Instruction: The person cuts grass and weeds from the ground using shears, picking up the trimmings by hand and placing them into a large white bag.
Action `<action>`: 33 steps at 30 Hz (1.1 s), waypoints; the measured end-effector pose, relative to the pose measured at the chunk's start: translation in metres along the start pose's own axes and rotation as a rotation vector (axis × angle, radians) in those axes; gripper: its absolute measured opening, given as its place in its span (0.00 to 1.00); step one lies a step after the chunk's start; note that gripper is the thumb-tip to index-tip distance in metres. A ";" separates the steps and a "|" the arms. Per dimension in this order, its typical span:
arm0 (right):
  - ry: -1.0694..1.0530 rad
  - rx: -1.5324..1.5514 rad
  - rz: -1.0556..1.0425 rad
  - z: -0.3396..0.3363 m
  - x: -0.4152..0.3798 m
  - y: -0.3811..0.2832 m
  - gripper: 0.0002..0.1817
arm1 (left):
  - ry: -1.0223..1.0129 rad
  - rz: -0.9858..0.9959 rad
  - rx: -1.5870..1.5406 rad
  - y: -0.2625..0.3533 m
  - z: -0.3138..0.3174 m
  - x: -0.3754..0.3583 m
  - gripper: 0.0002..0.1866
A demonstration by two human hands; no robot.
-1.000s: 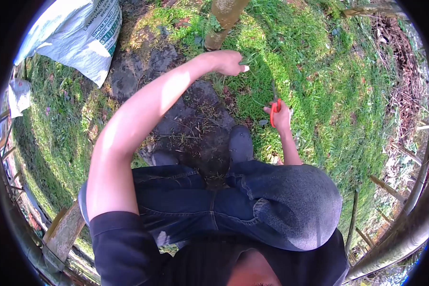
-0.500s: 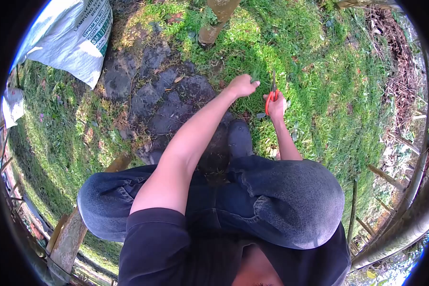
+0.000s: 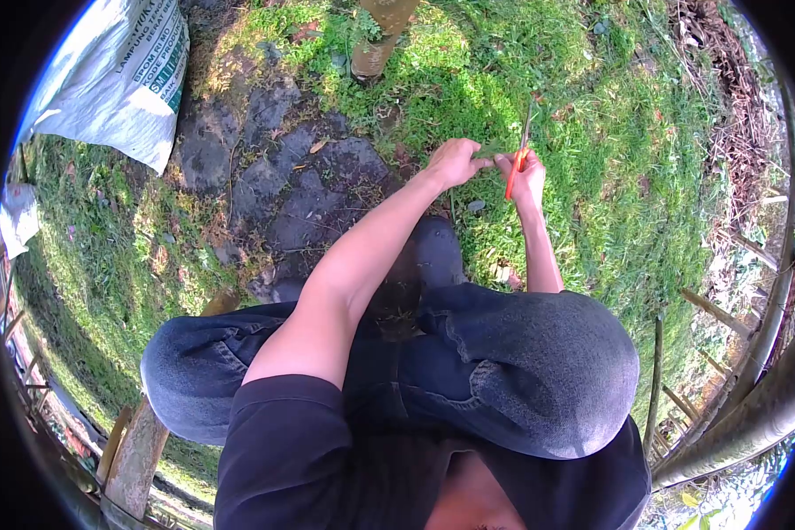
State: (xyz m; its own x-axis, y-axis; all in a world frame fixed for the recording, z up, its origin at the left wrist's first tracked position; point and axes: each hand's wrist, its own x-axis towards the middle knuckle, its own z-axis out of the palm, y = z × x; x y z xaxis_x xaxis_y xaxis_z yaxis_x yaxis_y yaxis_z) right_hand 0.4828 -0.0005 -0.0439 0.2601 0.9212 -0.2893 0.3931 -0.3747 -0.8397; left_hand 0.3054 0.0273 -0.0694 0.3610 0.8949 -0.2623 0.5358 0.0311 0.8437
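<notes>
Scissors with orange handles (image 3: 515, 174) are in my right hand (image 3: 527, 181), their blades pointing up and away from me. The thumb side of this hand is close to the fingertips of my left hand (image 3: 455, 163), which pinch a small green sprig (image 3: 493, 150). Part of the sprig lies between the two hands. Whether the right fingers also touch it, I cannot tell. Both hands are above low green plants (image 3: 468, 102), in front of my dark boot (image 3: 439, 252).
A white printed sack (image 3: 124, 84) stands at the upper left, beside dark flat stones (image 3: 300, 190). A thin trunk (image 3: 380, 40) rises at the top. Wooden poles (image 3: 715, 314) line the right side, and another post (image 3: 137, 459) is at the lower left.
My hands have come closer together. The right hand has shifted slightly up and right, and the scissors now lean further right. The view has moved a little.
</notes>
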 end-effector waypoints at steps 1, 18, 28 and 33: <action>-0.011 -0.019 0.029 -0.002 0.001 -0.001 0.11 | 0.009 -0.040 -0.055 0.008 -0.013 -0.003 0.17; 0.115 -0.489 -0.003 0.011 -0.019 0.059 0.14 | -0.005 -0.232 0.029 -0.003 -0.029 -0.002 0.21; 0.096 -0.501 0.077 0.010 -0.010 0.042 0.13 | -0.070 -0.223 0.038 -0.001 -0.030 -0.002 0.25; 0.075 -0.417 0.015 0.000 -0.015 0.043 0.15 | -0.070 -0.211 0.029 -0.003 -0.028 -0.003 0.23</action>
State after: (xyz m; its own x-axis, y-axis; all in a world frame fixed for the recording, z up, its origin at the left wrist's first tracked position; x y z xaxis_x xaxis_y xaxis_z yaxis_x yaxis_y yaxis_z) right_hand 0.4956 -0.0302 -0.0759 0.3259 0.9111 -0.2524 0.7083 -0.4122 -0.5731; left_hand 0.2814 0.0374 -0.0584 0.2902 0.8368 -0.4643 0.6266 0.2006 0.7531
